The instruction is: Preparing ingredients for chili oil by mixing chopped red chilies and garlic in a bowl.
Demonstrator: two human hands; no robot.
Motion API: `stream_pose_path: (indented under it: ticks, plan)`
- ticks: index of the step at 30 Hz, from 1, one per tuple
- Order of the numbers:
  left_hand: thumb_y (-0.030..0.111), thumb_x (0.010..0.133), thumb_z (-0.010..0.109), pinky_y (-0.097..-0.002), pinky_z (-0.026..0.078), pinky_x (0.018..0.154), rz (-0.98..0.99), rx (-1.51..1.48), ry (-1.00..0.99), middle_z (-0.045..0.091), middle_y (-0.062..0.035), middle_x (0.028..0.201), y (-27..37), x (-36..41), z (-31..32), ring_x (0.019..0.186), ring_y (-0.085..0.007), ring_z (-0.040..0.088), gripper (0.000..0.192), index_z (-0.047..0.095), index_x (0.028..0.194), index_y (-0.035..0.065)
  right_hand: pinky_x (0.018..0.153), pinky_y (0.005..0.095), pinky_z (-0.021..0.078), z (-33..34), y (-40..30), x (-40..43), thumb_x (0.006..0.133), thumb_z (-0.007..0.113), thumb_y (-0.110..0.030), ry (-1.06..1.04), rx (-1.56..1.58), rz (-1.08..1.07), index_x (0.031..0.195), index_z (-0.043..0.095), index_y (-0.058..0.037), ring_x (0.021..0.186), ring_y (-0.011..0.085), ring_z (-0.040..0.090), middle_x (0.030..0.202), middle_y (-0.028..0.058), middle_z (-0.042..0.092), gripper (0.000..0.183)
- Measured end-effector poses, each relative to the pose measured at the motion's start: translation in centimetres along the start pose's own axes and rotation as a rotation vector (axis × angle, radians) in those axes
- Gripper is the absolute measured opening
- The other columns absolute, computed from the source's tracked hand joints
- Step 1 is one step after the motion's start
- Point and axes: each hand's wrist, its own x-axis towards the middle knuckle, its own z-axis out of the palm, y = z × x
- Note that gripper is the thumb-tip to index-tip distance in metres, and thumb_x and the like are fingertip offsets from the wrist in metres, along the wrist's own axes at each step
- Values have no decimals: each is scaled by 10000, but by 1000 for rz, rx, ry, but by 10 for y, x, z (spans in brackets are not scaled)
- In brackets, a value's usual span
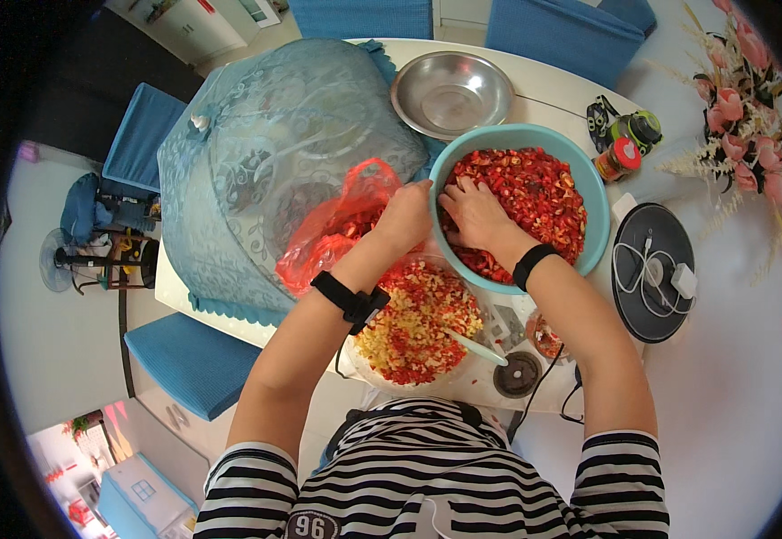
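Note:
A light-blue plastic basin [603, 222] holds a thick bed of chopped red chillies [532, 188]. My right hand [477, 214] reaches into it, fingers spread and their tips partly sunk in the chillies near the left side. At the basin's left rim, my left hand [406, 212] has its fingers bent against the edge; their far side is hidden. Beneath my left forearm lies a red plastic bag [317, 249] with more chopped chillies. Closer to me, a clear bowl carries chopped chillies topped with pale-yellow minced pieces [418, 330], and a light-handled spoon [478, 347] rests in it.
A blue mesh food cover [249, 148] spans the table's left side. Behind the basin stands a stainless-steel bowl [455, 94]. To the right are a red-lidded jar [618, 160], a green-topped bottle [640, 129] and a black round tray [657, 310] with a white cable.

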Motion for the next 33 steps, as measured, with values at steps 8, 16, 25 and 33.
stream_pose_path:
  ticks: [8, 16, 25, 33]
  plan:
    - [-51, 758, 519, -425, 483, 774, 22, -21, -16, 602, -287, 961, -4, 5, -1, 923, -409, 588, 368, 525, 1123, -95, 680, 397, 516, 9, -2, 3, 793, 575, -219, -117, -60, 66, 1112, 562, -106, 1004, 288, 484, 1048, 82, 520, 339]
    - [-36, 768, 508, -422, 479, 795, 39, -52, -3, 598, -290, 971, 1, -2, -8, 933, -398, 589, 353, 535, 1114, -102, 703, 419, 509, -7, 7, -7, 836, 536, -180, -94, 80, 86, 1124, 555, -104, 955, 297, 565, 993, 122, 541, 298]
    - [-34, 775, 514, -427, 488, 781, 149, -59, 151, 607, -263, 977, 17, -6, -3, 902, -374, 603, 305, 571, 1072, -71, 645, 372, 469, -1, 37, -40, 833, 586, -146, 151, 707, 248, 1016, 563, -40, 730, 245, 585, 818, 129, 572, 213]
    - [43, 783, 569, -389, 505, 755, 134, -133, -10, 639, -215, 931, 48, -15, 21, 851, -345, 627, 277, 613, 1055, 10, 485, 215, 370, -62, 29, -111, 911, 559, -232, 181, 1657, 843, 1000, 556, -43, 638, 66, 478, 806, 21, 556, 209]
